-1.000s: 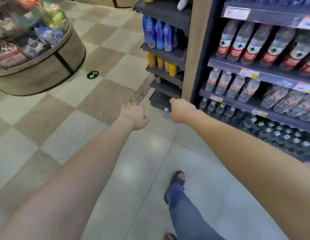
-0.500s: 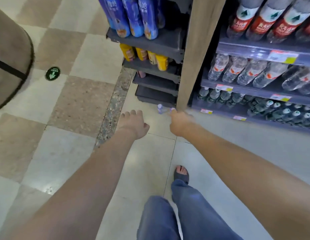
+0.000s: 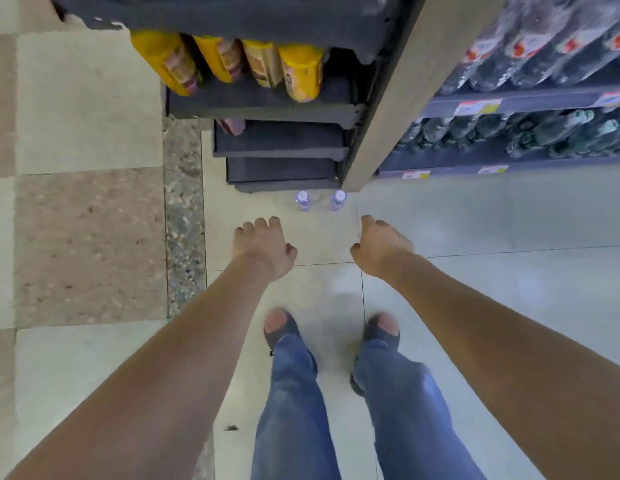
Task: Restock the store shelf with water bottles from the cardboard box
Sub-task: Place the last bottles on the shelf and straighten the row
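Observation:
Two small water bottles stand upright on the floor at the foot of the shelf's wooden end panel: the left bottle (image 3: pixel 303 199) and the right bottle (image 3: pixel 337 199). My left hand (image 3: pixel 263 245) hovers just short of them, fingers curled and apart, holding nothing. My right hand (image 3: pixel 379 245) hangs beside it, loosely curled and empty. The water shelf (image 3: pixel 509 161) at the right carries rows of bottles. No cardboard box is in view.
A dark end rack (image 3: pixel 280 140) with yellow bottles (image 3: pixel 301 74) stands straight ahead. The wooden end panel (image 3: pixel 398 98) divides it from the water shelves. My two feet in sandals (image 3: pixel 280 327) stand on the tiled floor below my hands.
My view has tilted down and moved closer to the shelf foot. Both bottles on the floor are now visible, and both hands have drawn back slightly from them.

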{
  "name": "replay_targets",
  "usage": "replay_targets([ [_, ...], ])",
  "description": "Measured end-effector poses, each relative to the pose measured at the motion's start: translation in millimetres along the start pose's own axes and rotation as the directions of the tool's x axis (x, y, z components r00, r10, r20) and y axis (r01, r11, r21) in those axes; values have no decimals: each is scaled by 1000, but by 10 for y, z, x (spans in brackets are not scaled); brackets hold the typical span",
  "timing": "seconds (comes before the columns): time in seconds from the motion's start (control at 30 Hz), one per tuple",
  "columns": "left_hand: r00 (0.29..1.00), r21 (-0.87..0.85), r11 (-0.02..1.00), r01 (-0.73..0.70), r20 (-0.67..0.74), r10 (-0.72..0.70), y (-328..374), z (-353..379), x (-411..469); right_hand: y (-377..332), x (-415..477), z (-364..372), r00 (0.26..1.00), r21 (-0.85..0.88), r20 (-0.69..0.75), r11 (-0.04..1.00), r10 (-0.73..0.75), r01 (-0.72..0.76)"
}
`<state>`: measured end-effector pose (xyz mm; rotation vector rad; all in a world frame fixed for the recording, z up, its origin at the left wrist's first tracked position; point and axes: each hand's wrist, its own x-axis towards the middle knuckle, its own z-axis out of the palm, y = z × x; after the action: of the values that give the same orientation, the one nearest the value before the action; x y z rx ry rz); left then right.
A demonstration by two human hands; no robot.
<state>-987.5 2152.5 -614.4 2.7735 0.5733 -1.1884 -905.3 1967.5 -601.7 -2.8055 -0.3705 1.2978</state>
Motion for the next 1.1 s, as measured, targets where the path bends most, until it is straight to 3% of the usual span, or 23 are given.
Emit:
replay_targets([
  [0.3, 995, -38, 999, -30, 96, 34, -4, 1346, 1265, 249, 1506, 1005, 993, 137, 31, 984, 110, -114],
  [0.5, 992, -182, 983, 17, 128, 6, 135, 1983, 2304, 466, 2660, 1442, 989, 201, -77, 973, 128, -111],
  [0.63, 999, -290, 957, 19, 47, -5, 203, 2196, 3075, 555, 3413, 1707, 987, 282, -136, 958, 87, -45],
  [0.73, 998, -463, 886, -7, -61, -24, 293, 2236, 3550, 550, 3848, 1888, 980, 443, -190, 896, 57, 33],
  [0.83, 980, -766, 631, -121, -193, -46, 335, 2310, 3957, 519, 4178, 2076, 966, 585, -260, 796, 3, 155],
  [0.9, 968, -833, 526, -171, -242, -70, 306, 2384, 4125, 504, 4316, 2144, 960, 639, -280, 751, 25, 167],
  [1.0, 956, -798, 567, -206, -288, -56, 368, 2306, 4058, 501, 4347, 2162, 949, 660, -313, 725, 28, 196],
  [1.1, 945, -760, 603, -241, -326, -34, 394, 2279, 3976, 531, 4257, 2150, 937, 594, -348, 775, 7, 215],
])
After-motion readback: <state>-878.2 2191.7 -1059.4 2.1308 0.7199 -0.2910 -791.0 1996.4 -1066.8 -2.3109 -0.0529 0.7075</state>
